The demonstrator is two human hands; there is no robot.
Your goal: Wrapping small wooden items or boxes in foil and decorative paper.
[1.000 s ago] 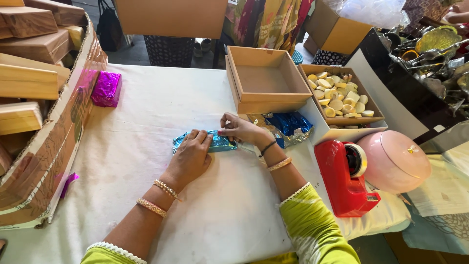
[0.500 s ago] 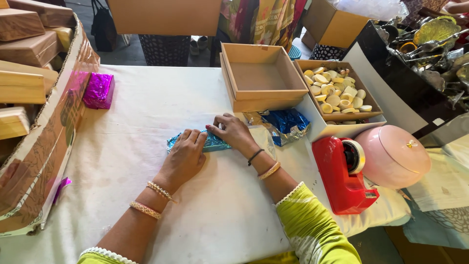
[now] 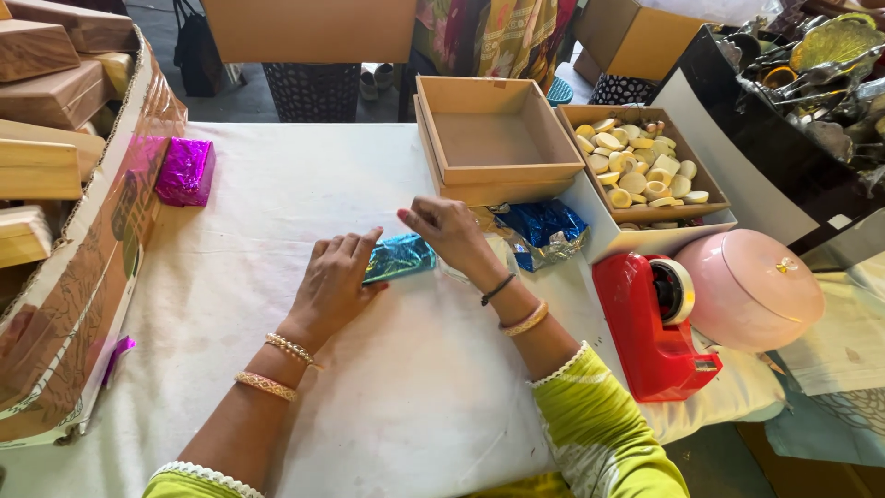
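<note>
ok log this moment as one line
left hand: flat on blue foil packet | right hand: at packet's right end | surface: white cloth | nearby: red tape dispenser

A small oblong package in blue foil (image 3: 399,256) is seen on the white cloth, pressed by the left hand (image 3: 334,281). A magenta foil package (image 3: 185,171) is set near the left carton. Crumpled blue foil wrappers (image 3: 542,226) are heaped before an empty open cardboard box (image 3: 490,138).
</note>
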